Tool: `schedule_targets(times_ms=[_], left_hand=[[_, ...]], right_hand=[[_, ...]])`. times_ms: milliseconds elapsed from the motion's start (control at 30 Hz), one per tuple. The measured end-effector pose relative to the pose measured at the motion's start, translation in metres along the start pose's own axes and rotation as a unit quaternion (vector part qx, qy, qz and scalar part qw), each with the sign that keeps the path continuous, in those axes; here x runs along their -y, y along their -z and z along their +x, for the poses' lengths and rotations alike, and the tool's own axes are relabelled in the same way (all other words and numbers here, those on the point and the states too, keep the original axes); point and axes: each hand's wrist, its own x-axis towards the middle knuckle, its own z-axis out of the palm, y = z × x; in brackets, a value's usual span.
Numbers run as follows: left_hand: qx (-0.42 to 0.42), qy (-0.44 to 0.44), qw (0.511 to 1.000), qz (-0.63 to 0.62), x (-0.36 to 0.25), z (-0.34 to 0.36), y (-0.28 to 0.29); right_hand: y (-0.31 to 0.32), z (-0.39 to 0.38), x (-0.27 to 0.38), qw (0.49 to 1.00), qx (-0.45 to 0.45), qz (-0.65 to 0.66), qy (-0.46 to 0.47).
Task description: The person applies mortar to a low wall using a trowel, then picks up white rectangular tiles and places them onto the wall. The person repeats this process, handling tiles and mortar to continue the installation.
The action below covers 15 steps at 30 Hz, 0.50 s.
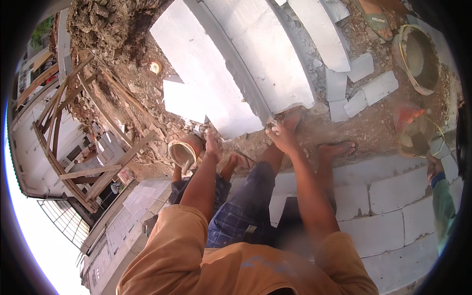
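Note:
My left hand [212,143], fingers stretched out, reaches beside the lower corner of a long white block [201,59] lying on rubble. A bucket [183,153] with grey contents and a tool in it stands just left of that hand. My right hand [280,135] has its fingers curled at the near end of that block and the neighbouring white slab [265,54]; what they grip is too small to make out. Below my right hand are my feet and legs among other legs. A smaller white piece [184,101] lies left of the long block.
Broken blocks [378,88], a grey bucket [415,59] and a red bucket [412,125] lie at right. Another person's sandalled foot [376,22] and a co-worker's hand [434,164] appear there. Wooden bracing [88,174] and soil are at left; a block wall [398,191] crosses below.

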Motion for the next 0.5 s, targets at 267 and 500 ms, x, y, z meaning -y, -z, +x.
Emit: schedule_targets(times_ms=[267,500], left_hand=[[0.013,-0.022,0.985,-0.168,-0.011,0.08,-0.013],[0.034,-0.077,0.987,-0.136,-0.015,0.003,-0.056]], right_hand=[[-0.058,0.061,0.01,0.997,0.008,-0.065,0.051],[-0.033,0.024,0.036,0.988,-0.105,-0.063,0.095]])
